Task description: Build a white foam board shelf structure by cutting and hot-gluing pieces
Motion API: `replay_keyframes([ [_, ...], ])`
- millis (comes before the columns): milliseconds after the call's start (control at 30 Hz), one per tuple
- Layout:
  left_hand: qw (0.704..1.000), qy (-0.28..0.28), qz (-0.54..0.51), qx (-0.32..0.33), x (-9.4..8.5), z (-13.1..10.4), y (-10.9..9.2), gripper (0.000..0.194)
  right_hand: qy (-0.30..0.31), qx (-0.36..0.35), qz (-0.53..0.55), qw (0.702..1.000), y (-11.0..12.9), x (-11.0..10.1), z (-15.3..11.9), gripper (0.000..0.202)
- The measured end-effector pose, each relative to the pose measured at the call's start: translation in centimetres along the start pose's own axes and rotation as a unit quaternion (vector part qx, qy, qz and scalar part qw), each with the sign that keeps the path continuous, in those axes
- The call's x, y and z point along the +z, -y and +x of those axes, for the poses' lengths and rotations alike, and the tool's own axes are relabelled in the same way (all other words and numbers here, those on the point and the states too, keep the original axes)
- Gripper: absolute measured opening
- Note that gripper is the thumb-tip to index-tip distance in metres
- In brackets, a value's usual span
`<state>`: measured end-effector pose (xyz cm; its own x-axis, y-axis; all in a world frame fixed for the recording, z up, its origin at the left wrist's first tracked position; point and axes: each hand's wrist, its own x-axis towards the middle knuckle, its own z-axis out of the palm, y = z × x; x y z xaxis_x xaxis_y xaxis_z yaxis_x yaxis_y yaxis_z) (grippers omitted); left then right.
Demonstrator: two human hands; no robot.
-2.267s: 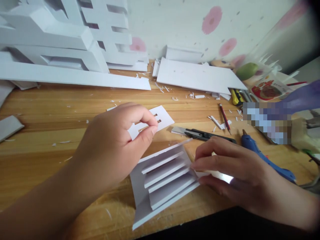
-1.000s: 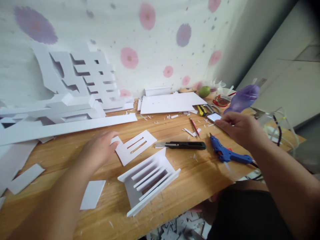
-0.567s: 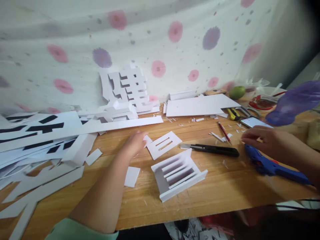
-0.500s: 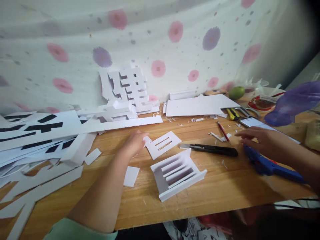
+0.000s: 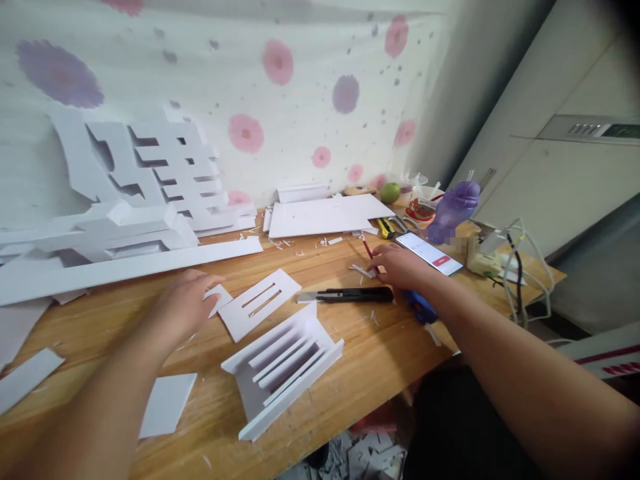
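My left hand (image 5: 187, 303) holds a small white piece (image 5: 219, 298) between thumb and fingers, beside a flat white board with two slots (image 5: 260, 303). The fingers of my right hand (image 5: 393, 263) are closed on a red pencil (image 5: 370, 252) at the table's right side. A black utility knife (image 5: 355, 295), blade showing, lies between the hands. In front of it stands a white slatted piece (image 5: 290, 367) with raised edges. A white square (image 5: 167, 403) lies near my left forearm.
A phone (image 5: 430, 253), a blue tool (image 5: 421, 307) and a purple bottle (image 5: 455, 207) are on the right. Cables (image 5: 520, 267) hang near the table's right end. White boards (image 5: 325, 217) and cut white shapes (image 5: 150, 173) are at the back.
The view has turned to the right. My right hand has moved from above the blue tool to the red pencil and closed on it. My left hand still has the small white piece.
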<state>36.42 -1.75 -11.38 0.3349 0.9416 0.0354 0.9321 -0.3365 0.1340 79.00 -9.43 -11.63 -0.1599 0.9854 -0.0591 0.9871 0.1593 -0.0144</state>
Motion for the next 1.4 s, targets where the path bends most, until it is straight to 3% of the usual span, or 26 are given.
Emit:
replay_keyframes([
  [167,0.999,-0.021,-0.026,0.0,-0.1,-0.1,-0.3,0.043,-0.028,-0.008,0.037,0.999,0.7,0.1,0.4,0.021],
  [333,0.996,-0.066,-0.067,-0.001,-0.9,-0.8,-1.8,0.038,-0.122,-0.042,0.154,0.98,1.5,-0.9,0.1,0.012],
  [533,0.972,-0.164,-0.144,0.085,-1.2,-2.6,-5.0,0.033,-0.191,-0.035,0.295,0.936,4.6,-1.5,0.1,0.023],
  [667,0.969,-0.131,-0.171,0.12,-1.1,-3.4,-6.6,0.033,-0.155,-0.024,0.314,0.936,6.6,-0.4,0.6,0.016],
  [900,0.973,-0.05,-0.191,0.119,-0.9,-3.3,-6.6,0.03,-0.068,-0.132,0.261,0.954,10.1,-0.7,1.8,0.029],
  [1133,0.974,-0.046,-0.184,0.127,-0.1,-3.3,-6.3,0.027,-0.009,-0.111,0.249,0.962,11.9,-0.9,4.1,0.018],
  [1233,0.964,-0.056,-0.23,0.123,-0.1,-3.4,-6.5,0.024,-0.024,-0.081,0.296,0.951,12.2,-1.3,4.0,0.017],
  [1300,0.949,-0.056,-0.299,0.085,-0.4,-3.7,-6.8,0.022,-0.039,-0.065,0.352,0.933,12.5,-1.8,3.6,0.013],
  [1400,0.89,-0.032,-0.454,0.027,-1.0,-4.4,-7.8,0.026,-0.055,-0.053,0.456,0.887,13.6,-2.6,2.3,0.011],
])
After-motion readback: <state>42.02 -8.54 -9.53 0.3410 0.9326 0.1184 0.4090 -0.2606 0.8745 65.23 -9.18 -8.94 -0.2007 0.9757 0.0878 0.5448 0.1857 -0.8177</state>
